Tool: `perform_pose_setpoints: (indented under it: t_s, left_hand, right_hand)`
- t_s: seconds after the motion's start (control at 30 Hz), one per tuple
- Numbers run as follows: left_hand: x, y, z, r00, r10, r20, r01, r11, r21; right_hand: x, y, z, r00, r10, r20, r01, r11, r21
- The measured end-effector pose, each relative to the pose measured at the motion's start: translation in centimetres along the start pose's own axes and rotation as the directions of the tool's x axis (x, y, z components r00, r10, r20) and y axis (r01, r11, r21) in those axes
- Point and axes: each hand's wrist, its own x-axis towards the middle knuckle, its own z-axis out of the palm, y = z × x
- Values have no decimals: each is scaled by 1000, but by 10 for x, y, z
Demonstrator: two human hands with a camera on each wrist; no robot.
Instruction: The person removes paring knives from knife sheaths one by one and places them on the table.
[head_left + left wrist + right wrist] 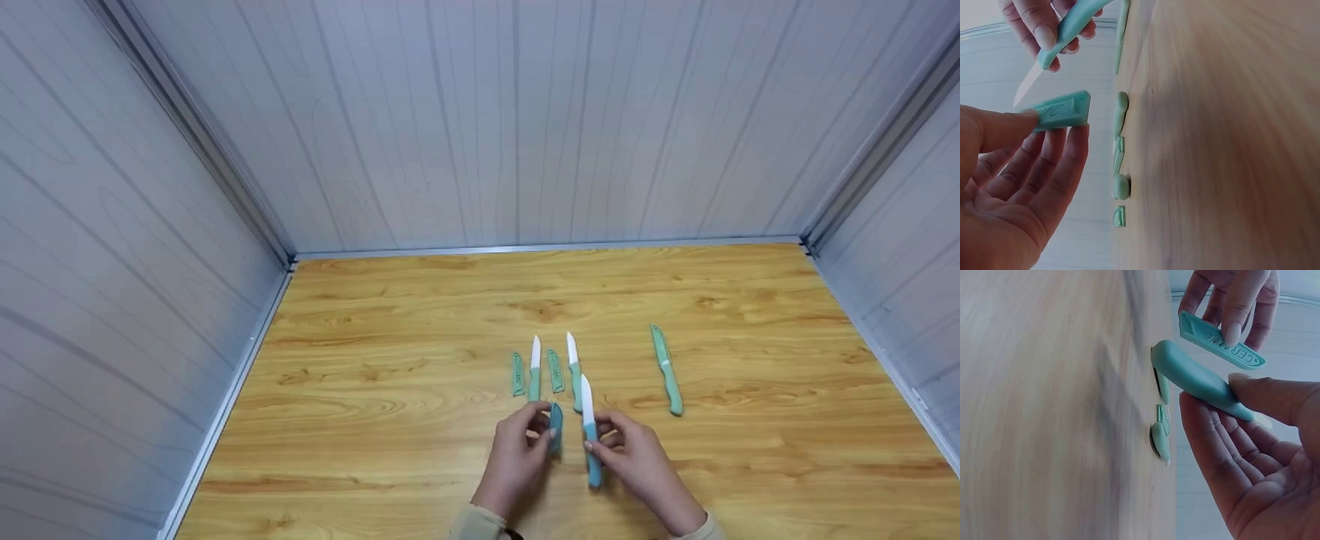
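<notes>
My left hand [519, 444] pinches a blue-green blade sheath [556, 429] between thumb and fingers; raised lettering shows on it in the right wrist view. In my right hand [634, 454] is a paring knife [593, 456] with a blue-green handle, gripped near the blade end. Its white blade [1028, 85] is bare and points away from me, up the table. Sheath and knife are held apart, side by side, above the table. Just beyond the hands lie two green-handled knives [535, 381] [576, 382] with bare white blades, and two green sheaths [517, 373] [555, 370] beside them.
Off to the right lies another green knife [672, 386], its blade covered by a green sheath [659, 343]. The wood-grain table [375, 420] is bordered by pale panel walls [480, 127] at the back and both sides.
</notes>
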Motion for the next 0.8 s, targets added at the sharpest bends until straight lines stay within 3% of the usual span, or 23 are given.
perform_pose_setpoints:
  t_s: [0.2, 0.33, 0.6, 0.8]
  left_hand:
    - [0, 0, 1, 1000, -15, 12, 15, 1000, -21]
    - [0, -1, 1, 1000, -19, 14, 19, 999, -46]
    - [-3, -3, 1, 1000, 31, -6, -31, 998, -63]
    - [-2, -2, 0, 1000, -17, 11, 18, 996, -84]
  right_hand:
    - [1, -2, -1, 999, 33, 4, -33, 999, 4]
    - [0, -2, 0, 1000, 12, 6, -12, 1000, 8]
    - [0, 2, 1, 999, -33, 5, 32, 999, 19]
    - [0, 1, 1, 1000, -14, 28, 13, 1000, 27]
